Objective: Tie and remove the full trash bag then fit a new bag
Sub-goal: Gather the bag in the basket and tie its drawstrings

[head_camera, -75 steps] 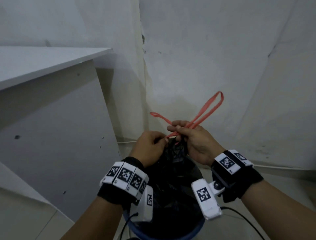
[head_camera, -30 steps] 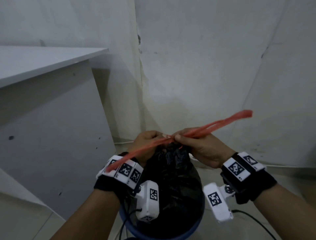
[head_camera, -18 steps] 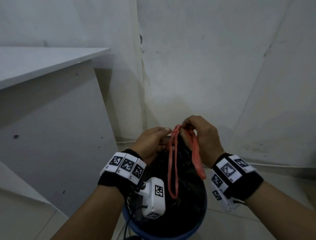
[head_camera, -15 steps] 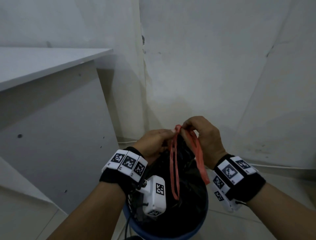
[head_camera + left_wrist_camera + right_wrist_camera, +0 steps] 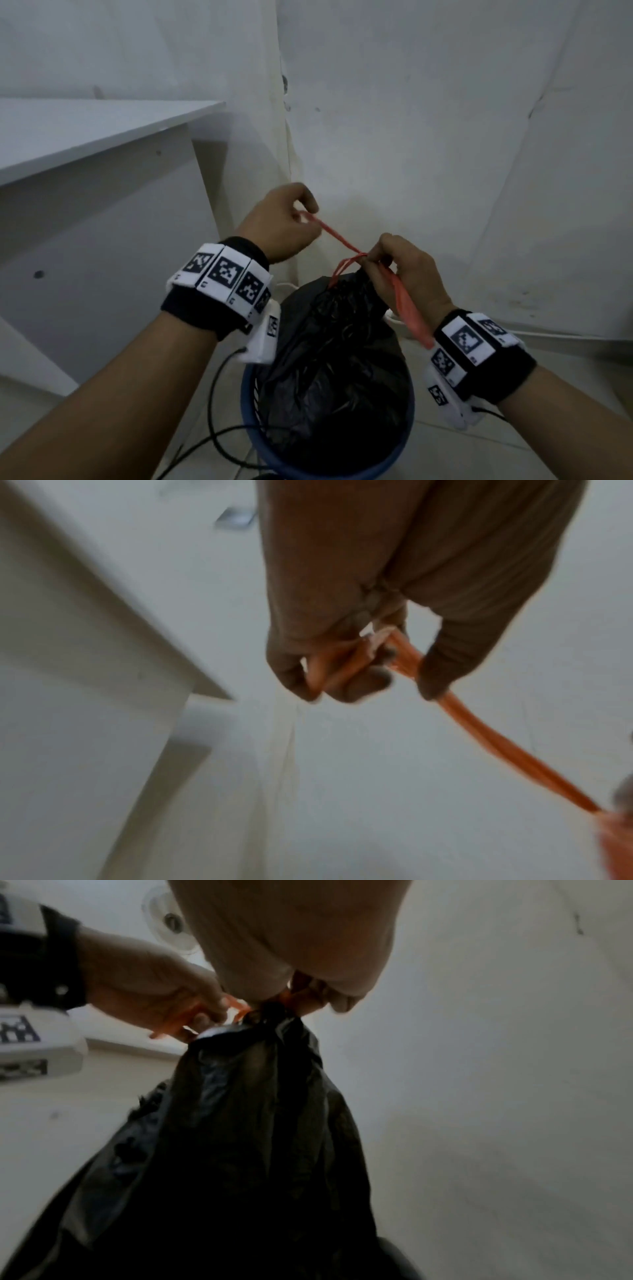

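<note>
Trash bag [image 5: 337, 356], one and black, sits in one blue bin [image 5: 407, 442] on the floor, its neck gathered upward into my right hand [image 5: 407, 274]. One orange drawstring [image 5: 337, 238] runs from the neck in two directions. One stretch goes taut up and left to my left hand [image 5: 284, 226], whose fingers [image 5: 363, 680] curl round its end. The other hangs down along my right wrist, held with the bag's neck in my curled right fingers [image 5: 342, 1001]. My two hands are apart, the left higher and further left, the right directly above the bag.

To the left stands one white cabinet [image 5: 102, 219], its top edge jutting toward the corner and its side panel near my left forearm. Two walls [image 5: 428, 120] meet just behind the bin, close to my hands. Bare floor [image 5: 479, 452] lies open to the right of the bin, and a black cable [image 5: 214, 394] loops on the floor at its left.
</note>
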